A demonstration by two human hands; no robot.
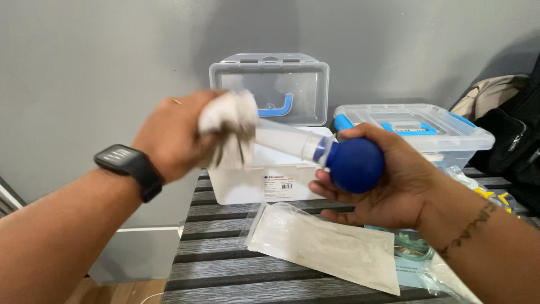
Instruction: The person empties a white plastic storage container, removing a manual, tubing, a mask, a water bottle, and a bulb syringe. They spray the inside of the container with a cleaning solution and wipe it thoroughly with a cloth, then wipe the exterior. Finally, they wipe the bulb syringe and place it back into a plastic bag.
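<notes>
My right hand (388,180) grips the round blue bulb (355,163) of a bulb syringe, whose clear barrel (284,139) points left toward my other hand. My left hand (171,135), with a black watch on its wrist, is closed on a crumpled white cloth (229,132) pressed around the barrel's far end. The cloth is blurred. Both hands are held above a slatted dark table (236,270).
An open clear storage box (270,90) with a blue latch stands behind the hands against the grey wall. A second lidded clear box (413,126) sits at the right. A flat white sealed pouch (326,245) lies on the table. A dark bag (514,141) is at far right.
</notes>
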